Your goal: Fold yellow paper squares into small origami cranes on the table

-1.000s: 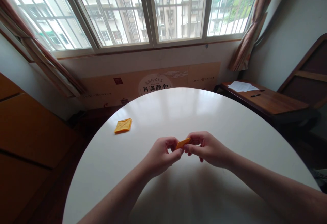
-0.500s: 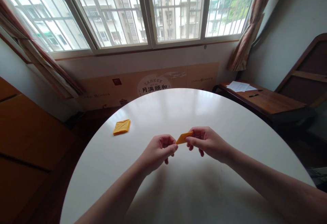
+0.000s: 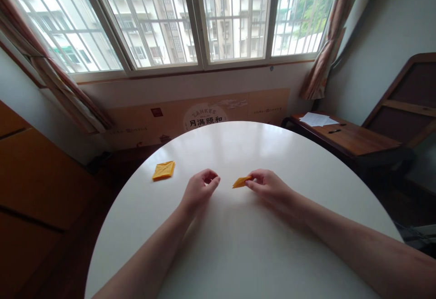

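My right hand [image 3: 267,184] pinches a small folded piece of yellow paper [image 3: 240,182] between thumb and fingers, just above the middle of the white round table [image 3: 218,253]. One pointed corner of the paper sticks out to the left. To the left of it, apart from the paper, is my left hand [image 3: 200,187], its fingers curled and thumb tip close to the index finger, with nothing visible between them. Farther left on the tabletop lies a second folded yellow piece [image 3: 163,171], flat and roughly square, touched by neither hand.
Behind the table, a printed beige panel [image 3: 136,117] stands under the barred window [image 3: 235,26]. At right is a wooden bench [image 3: 361,137] holding white sheets [image 3: 315,119] and small dark items. An orange-brown cabinet [image 3: 37,167] stands at left.
My left hand has let go of the yellow paper and moved left, away from it. The right hand keeps hold, with the paper now lower towards the tabletop. The view has tilted slightly up.
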`<state>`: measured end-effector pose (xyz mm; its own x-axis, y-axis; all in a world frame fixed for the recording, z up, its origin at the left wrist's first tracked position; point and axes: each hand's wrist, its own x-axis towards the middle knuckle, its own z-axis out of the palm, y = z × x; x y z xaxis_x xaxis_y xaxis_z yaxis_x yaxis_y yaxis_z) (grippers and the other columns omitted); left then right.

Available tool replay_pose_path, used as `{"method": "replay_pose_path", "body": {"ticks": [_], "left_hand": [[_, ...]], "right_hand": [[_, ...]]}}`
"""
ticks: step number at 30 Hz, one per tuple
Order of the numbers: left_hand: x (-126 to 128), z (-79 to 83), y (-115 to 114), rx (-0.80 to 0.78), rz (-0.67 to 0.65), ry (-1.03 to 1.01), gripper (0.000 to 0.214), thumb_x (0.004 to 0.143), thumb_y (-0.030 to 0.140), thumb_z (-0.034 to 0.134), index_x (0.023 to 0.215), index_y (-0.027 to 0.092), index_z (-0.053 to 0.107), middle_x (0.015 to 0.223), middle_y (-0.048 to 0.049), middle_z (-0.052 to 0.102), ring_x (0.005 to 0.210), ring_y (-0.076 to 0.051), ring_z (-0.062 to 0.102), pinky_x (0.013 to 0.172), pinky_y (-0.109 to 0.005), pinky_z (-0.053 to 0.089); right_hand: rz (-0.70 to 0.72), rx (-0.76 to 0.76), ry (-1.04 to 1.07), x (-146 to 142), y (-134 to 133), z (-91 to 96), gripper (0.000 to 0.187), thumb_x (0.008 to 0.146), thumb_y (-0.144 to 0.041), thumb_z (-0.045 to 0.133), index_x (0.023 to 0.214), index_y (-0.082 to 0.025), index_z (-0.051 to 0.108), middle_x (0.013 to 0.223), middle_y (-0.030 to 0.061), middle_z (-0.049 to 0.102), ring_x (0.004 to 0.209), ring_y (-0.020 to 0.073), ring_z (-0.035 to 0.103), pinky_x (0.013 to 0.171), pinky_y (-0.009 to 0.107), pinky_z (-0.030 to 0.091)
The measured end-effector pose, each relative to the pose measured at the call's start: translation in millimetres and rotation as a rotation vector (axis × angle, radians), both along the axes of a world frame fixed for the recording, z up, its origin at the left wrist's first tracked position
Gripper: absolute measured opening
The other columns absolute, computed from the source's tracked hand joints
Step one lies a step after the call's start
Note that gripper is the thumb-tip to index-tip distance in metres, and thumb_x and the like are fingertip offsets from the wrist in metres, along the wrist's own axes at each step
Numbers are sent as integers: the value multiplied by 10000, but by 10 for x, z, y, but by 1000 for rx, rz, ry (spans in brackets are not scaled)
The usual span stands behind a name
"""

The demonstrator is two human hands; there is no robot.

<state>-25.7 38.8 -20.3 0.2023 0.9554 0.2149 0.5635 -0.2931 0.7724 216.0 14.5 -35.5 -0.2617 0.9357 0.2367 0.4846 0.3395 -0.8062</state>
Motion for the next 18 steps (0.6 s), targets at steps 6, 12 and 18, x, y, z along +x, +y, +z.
{"method": "replay_pose_path", "body": {"ticks": [6,12,18], "left_hand": [[-83,-53,71,126,71,80,222,833,346,540,832,195,704,854,-50,743,771,-218,688,724,-326,539],[-136,-94,88,265,127,188,203,847,273,547,902,192,724,987,-76,742,938,-259,681,880,-393,523],[-88,-130,62,343,150,320,127,898,186,596,943,169,714,1044,-74,727,1043,-229,646,1006,-406,471]], "right_hand": [[-3,117,-139,102,47,29,193,869,-354,628,888,-217,762,1039,80,746,1137,289,618,996,392,450],[-227,129,-245,240,190,-69,271,967,-307,509,1075,-167,715,1121,120,728,1077,264,659,959,396,491],[-295,175,-371,169,146,-95,248,988,-337,592,1152,-161,651,1204,91,662,1091,235,639,967,464,510]]}}
